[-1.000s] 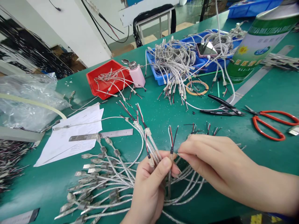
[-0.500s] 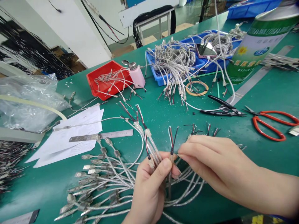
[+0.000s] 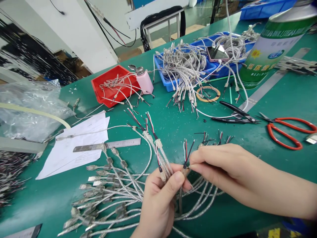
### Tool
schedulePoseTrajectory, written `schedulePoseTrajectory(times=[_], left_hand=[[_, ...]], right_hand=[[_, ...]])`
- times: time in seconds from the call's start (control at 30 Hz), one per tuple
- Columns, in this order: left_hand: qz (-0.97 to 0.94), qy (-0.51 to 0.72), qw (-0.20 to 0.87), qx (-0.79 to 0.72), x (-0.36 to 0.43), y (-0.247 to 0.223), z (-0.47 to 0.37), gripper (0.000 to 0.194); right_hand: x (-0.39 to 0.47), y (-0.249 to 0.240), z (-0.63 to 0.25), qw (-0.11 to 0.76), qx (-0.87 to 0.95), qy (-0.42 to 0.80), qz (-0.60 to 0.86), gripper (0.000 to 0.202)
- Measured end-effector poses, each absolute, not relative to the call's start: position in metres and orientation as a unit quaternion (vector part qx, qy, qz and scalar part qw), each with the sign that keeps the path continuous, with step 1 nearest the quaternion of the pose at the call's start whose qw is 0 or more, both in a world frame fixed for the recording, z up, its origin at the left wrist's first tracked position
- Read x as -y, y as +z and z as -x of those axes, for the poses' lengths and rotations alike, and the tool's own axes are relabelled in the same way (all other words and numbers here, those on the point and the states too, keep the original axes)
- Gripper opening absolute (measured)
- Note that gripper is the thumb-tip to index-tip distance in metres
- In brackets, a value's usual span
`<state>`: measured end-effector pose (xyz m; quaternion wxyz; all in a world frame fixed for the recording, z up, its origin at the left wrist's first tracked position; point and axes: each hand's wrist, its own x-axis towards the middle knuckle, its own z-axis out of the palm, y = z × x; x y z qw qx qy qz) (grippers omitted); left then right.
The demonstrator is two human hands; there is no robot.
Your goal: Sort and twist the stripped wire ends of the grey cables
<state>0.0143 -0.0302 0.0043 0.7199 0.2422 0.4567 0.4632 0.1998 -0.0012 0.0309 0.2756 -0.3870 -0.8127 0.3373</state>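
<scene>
My left hand (image 3: 163,195) is closed around several clear-jacketed cables (image 3: 162,155), their stripped red, white and black wire ends pointing up. Between its thumb and fingers one cable end (image 3: 185,170) stands a little apart, with fanned wires (image 3: 186,152) above a black sleeve. My right hand (image 3: 215,165) has thumb and forefinger pinched right beside that sleeve; what lies between the fingertips is too small to make out. Below and left of my left hand spread the cables' USB plugs (image 3: 96,180). More wire ends (image 3: 220,137) show behind my right hand.
Farther back are a red tray (image 3: 119,87), a pink bottle (image 3: 145,82), a blue tray (image 3: 167,84) of cables and a green can (image 3: 264,53). Black cutters (image 3: 235,114) and red-handled scissors (image 3: 284,132) lie right. A steel ruler (image 3: 121,142) crosses papers (image 3: 74,155) at left.
The held cable end and its wires have shifted slightly right and down, now tilted more toward my right hand. My right forearm has moved up a little.
</scene>
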Motion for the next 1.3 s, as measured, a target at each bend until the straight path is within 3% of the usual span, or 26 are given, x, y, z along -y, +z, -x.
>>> schedulePoseTrajectory(times=[0.3, 0.8, 1.3], left_hand=[[-0.268, 0.460, 0.718, -0.448, 0.030, 0.005, -0.015, 0.010], [-0.316, 0.473, 0.733, -0.373, 0.029, -0.008, -0.012, 0.007], [-0.316, 0.470, 0.739, -0.365, 0.029, -0.006, -0.011, 0.007]], right_hand=[[-0.002, 0.034, -0.202, 0.271, 0.802, 0.376, 0.378, 0.017], [0.000, 0.025, -0.205, 0.220, 0.783, 0.429, 0.393, 0.030], [-0.001, 0.027, -0.203, 0.244, 0.780, 0.428, 0.386, 0.023]])
